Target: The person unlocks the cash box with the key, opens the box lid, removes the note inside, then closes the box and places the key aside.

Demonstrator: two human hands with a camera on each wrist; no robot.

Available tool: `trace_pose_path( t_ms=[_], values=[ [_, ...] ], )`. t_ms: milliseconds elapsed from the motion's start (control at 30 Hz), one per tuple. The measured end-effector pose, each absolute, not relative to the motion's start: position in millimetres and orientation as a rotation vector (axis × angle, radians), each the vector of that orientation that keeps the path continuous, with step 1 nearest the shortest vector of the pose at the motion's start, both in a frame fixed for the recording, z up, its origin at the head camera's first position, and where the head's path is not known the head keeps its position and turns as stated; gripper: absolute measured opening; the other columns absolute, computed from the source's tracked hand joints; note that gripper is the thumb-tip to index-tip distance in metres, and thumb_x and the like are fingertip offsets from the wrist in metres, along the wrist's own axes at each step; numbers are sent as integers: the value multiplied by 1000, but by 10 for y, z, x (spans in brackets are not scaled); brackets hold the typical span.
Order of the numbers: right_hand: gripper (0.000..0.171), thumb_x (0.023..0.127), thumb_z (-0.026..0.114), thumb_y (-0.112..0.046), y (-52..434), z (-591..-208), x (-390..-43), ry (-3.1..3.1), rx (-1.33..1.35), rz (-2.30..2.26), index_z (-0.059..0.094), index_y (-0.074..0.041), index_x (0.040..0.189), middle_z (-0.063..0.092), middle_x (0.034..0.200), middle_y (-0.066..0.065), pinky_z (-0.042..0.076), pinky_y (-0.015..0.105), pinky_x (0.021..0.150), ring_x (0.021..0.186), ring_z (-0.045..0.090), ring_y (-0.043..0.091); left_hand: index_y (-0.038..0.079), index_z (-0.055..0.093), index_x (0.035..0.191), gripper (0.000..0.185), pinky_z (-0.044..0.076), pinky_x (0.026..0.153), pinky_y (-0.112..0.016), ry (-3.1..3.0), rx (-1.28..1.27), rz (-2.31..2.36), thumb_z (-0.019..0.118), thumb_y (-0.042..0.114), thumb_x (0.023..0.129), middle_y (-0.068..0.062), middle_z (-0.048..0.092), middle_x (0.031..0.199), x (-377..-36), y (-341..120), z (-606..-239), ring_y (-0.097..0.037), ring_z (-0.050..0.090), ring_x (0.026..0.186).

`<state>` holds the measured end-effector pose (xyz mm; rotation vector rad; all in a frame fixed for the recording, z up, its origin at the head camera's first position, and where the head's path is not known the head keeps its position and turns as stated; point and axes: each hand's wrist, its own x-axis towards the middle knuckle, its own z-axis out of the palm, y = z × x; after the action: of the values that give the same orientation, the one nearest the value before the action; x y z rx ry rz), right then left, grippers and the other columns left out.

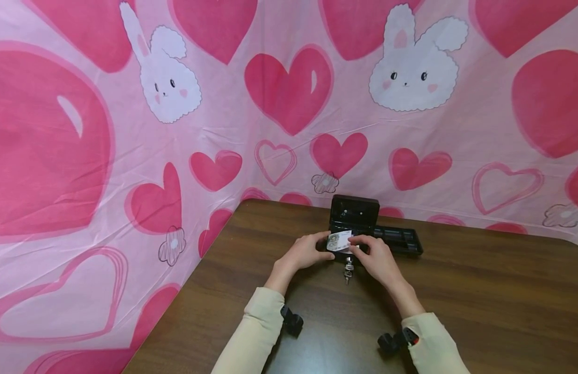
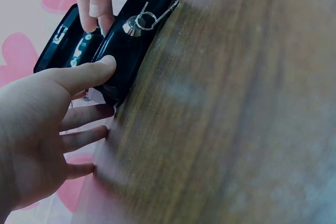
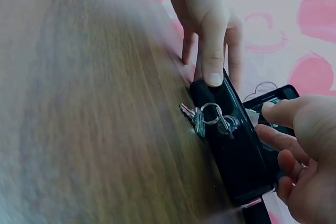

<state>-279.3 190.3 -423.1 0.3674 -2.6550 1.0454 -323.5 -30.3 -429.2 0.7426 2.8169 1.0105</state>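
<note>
A small black cash box stands on the table with its lid raised. Keys on a ring hang from the round lock on its front. My left hand holds the box's left end, with the thumb on the front face, as the left wrist view shows; its other fingers reach round the side. At the box's mouth, my right hand pinches the right edge of a banknote between thumb and forefinger. The note lies over the opening and hides much of the inside.
A black compartment tray lies on the brown wooden table, just right of the box. Behind the table hangs a pink cloth with hearts and rabbits. A black wrist camera is strapped near the left sleeve, another near the right.
</note>
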Motion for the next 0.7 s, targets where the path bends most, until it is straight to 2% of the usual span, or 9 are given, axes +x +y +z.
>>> trace_pose_path(
  t_ms=[233, 533, 700],
  values=[
    [20, 93, 68, -16, 1853, -4203, -2777, -2647, 346, 1107, 73, -9, 112, 74, 105, 10, 40, 31, 70, 79, 49, 21, 18, 48, 148, 68, 43, 110, -43, 2811, 742, 1009, 72, 41, 89, -5, 60, 141, -3225, -308, -4290, -20, 56, 130],
    [22, 92, 70, -19, 1814, -4200, -2787, -2664, 322, 1114, 74, -8, 111, 74, 107, 12, 39, 31, 73, 83, 51, 23, 19, 49, 148, 68, 44, 109, -43, 2819, 763, 997, 73, 41, 89, -4, 61, 140, -3236, -312, -4290, -20, 57, 129],
    [20, 92, 71, -18, 1795, -4203, -2793, -2657, 307, 1114, 76, -8, 107, 75, 107, 12, 41, 30, 69, 80, 53, 21, 19, 48, 148, 68, 44, 109, -43, 2814, 756, 1003, 73, 41, 89, -5, 61, 140, -3236, -311, -4287, -20, 57, 128]
  ],
)
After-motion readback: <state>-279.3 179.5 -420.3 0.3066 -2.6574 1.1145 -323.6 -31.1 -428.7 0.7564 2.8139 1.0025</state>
